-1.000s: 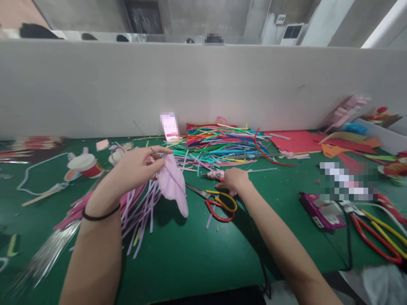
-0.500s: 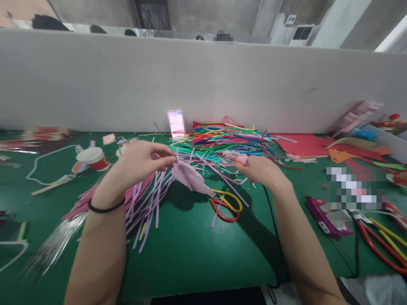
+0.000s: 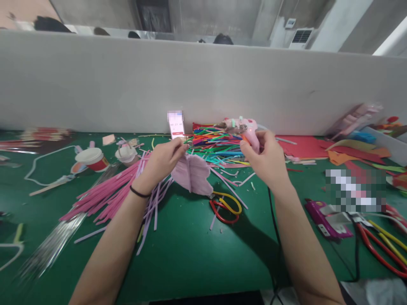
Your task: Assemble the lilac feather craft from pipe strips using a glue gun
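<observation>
A lilac petal-shaped piece (image 3: pixel 193 174) made of fuzzy stems hung above the green table (image 3: pixel 190 254), just in front of the scissors (image 3: pixel 224 206). The left hand (image 3: pixel 162 161) pinched it at its upper end, fingers (image 3: pixel 179 149) closed on the top where a thin wire stem stuck up, so the piece fanned downward and toward the right, its long axis running from the pinch down to the broad lower edge. Held that way, its flat face was turned toward the camera and toward the other hand, probably to keep the surface open to the tool.

The right hand (image 3: pixel 265 159) was clamped around the grip of a pink glue gun (image 3: pixel 243 126), lifted clear of the table, with the nozzle pointing left toward the petal but apart from it. Its black cord (image 3: pixel 273 228) trailed down along the forearm.

Beneath the left arm lay a spread of pink and lilac stems (image 3: pixel 111 195); behind the hands sat a heap of multicoloured stems (image 3: pixel 219 146). A phone (image 3: pixel 176 125) leaned on the grey partition (image 3: pixel 127 84), a paper cup (image 3: pixel 92 159) stood left, and a purple tool (image 3: pixel 327 216) lay right.
</observation>
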`<state>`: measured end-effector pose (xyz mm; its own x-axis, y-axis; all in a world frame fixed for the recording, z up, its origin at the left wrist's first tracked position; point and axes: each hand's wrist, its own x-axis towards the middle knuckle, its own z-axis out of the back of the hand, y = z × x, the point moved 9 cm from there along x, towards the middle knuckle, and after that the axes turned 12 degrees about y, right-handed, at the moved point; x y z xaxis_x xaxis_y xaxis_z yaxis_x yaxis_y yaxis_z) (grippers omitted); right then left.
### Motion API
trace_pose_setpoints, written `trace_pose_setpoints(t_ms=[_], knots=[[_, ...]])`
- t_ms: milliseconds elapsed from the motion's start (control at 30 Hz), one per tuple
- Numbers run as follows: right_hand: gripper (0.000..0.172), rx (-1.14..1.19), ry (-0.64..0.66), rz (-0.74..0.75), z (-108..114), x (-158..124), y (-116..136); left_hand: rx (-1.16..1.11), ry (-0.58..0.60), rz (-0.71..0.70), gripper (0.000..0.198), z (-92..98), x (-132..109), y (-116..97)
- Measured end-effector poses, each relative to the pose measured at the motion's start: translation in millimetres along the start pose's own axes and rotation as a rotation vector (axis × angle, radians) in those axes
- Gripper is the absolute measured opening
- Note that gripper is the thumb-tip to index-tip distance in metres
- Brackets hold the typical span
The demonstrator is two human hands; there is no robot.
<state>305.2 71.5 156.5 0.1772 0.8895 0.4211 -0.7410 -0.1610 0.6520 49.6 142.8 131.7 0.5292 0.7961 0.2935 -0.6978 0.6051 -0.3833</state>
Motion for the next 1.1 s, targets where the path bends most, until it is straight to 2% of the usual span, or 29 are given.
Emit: trace_pose_setpoints(t_ms=[133, 300, 367, 467, 533, 600, 667, 733, 800, 933, 1100], knots=[[0.036, -0.051, -0.09, 0.089, 4.6, -5.0, 9.8, 0.032, -0.075, 0.003, 0.033, -3.9, 1.4, 0.8], [0.039, -0.203, -0.08, 0.138, 2.5, -7.3, 19.2, -0.019, -0.064, 0.003, 0.032, -8.9, 3.7, 1.1], [0.041, -0.234, -0.052, 0.143, 0.3, -6.8, 19.7, -0.094, 0.03, -0.007, 0.031, -12.0, 4.2, 3.2], [0.037, -0.242, -0.035, 0.155, -0.6, -5.9, 19.2, -0.223, 0.32, -0.054, 0.025, -25.5, -0.5, 3.4], [0.034, -0.249, -0.031, 0.178, -1.1, -5.7, 20.4, -0.291, 0.421, -0.066, 0.024, -28.2, -6.1, 3.8], [0.031, -0.256, -0.019, 0.199, -2.3, -5.7, 22.0, -0.347, 0.377, -0.044, 0.025, -22.7, -7.8, 5.5], [0.031, -0.256, -0.019, 0.22, -2.0, -6.6, 24.2, -0.385, 0.262, -0.012, 0.025, -14.4, -7.1, 5.3], [0.031, -0.251, -0.047, 0.243, 1.4, -8.7, 27.0, -0.391, 0.162, 0.008, 0.026, -7.5, -6.6, 0.7], [0.031, -0.252, -0.077, 0.264, 5.5, -11.3, 29.9, -0.362, 0.117, 0.016, 0.025, -3.3, -6.7, -6.8], [0.029, -0.268, -0.058, 0.298, 6.8, -14.3, 35.4, -0.343, 0.139, 0.025, 0.025, -0.4, -9.5, -16.3], [0.026, -0.287, 0.014, 0.307, 1.7, -14.9, 40.0, -0.37, 0.17, 0.028, 0.024, -0.5, -13.4, -16.4]])
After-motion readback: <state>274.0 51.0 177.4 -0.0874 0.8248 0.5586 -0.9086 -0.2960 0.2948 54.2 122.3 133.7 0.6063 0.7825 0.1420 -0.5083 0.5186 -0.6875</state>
